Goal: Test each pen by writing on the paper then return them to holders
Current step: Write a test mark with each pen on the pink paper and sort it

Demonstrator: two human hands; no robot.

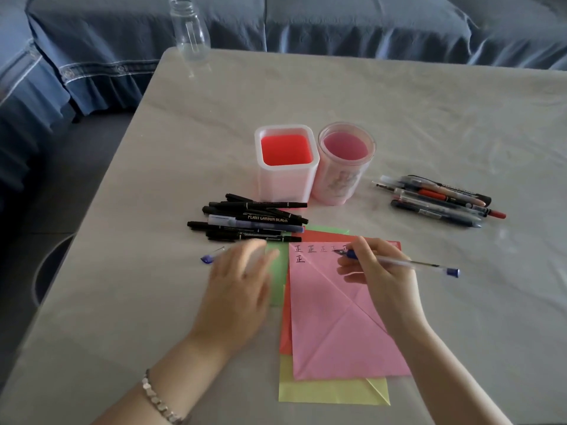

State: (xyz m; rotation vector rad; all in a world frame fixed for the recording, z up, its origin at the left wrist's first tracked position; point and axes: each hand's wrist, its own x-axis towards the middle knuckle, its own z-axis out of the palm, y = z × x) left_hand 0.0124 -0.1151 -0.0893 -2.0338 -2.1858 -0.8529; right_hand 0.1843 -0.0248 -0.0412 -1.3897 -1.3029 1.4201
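Table (429, 118) carries stacked coloured sheets, pink paper (331, 326) on top with characters inked along its upper edge. Behind stand a square holder (287, 179) and a round holder (337, 185) side by side, red and pink floors in full view. Black markers (254, 219) lie heaped to their left, mixed pens (438, 197) well to the right. Right hand (380, 277) pinches a clear pen (408, 263), tip at the top row. Left hand (242, 286), blurred, fingers spread, lies over the green sheet (277, 289) near a blue cap (208, 258).
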